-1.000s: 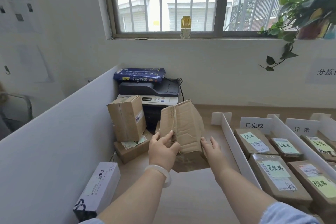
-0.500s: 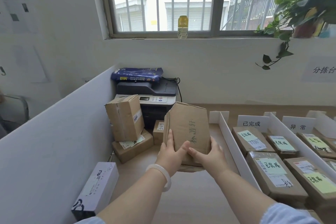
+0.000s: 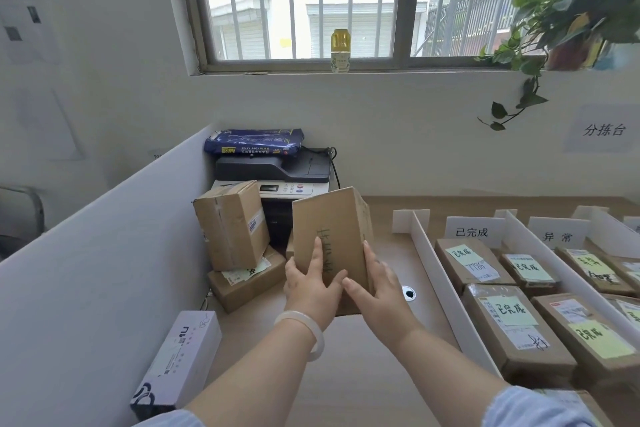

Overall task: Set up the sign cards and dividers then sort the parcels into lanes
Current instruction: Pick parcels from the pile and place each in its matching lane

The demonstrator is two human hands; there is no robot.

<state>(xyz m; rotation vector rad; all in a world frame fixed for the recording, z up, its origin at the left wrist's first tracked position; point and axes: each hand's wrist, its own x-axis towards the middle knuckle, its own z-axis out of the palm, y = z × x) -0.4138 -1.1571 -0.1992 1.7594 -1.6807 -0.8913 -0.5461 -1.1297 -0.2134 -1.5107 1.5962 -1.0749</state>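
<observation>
**Hands:** left hand (image 3: 310,288), white bangle (image 3: 309,333) at the wrist, and right hand (image 3: 379,289) clasp the lower end of one cardboard parcel (image 3: 332,218) from either side. Thumbs lie across its near face and fingers wrap its edges.

**Cardboard parcel:** upright, held above the tabletop (image 3: 377,367) at the centre of the view. Dark handwriting runs down the near face, not legible.

Placed relative to the held parcel:

- **9 o'clock:** upper carton (image 3: 230,225), tilted, resting on a flat lower carton (image 3: 247,282). Both stand against a white partition (image 3: 86,270).
- **11 o'clock, behind:** printer (image 3: 277,177), with a blue ream of copy paper (image 3: 252,142) on its lid.
- **7 o'clock:** white printed box (image 3: 180,364), lying along the partition.
- **4 o'clock, near:** round cable grommet (image 3: 409,294) set in the tabletop.
- **3 o'clock:** first white divider (image 3: 436,274), running front to back.
  - Beyond it is a lane headed by the sign card 已完成 (image 3: 471,231), filled with taped parcels bearing green notes (image 3: 512,333).
  - Next comes a second divider (image 3: 540,253).
  - Beyond that is a lane headed by the sign card 异常 (image 3: 557,236), with parcels bearing yellow-green notes (image 3: 588,270).
- **12 o'clock, high:** barred window (image 3: 311,3), with a yellow-capped bottle (image 3: 341,50) on the sill.
- **2 o'clock, high:** trailing pot plant (image 3: 568,10), with the wall notice 分拣台 (image 3: 604,130) beneath it.
</observation>
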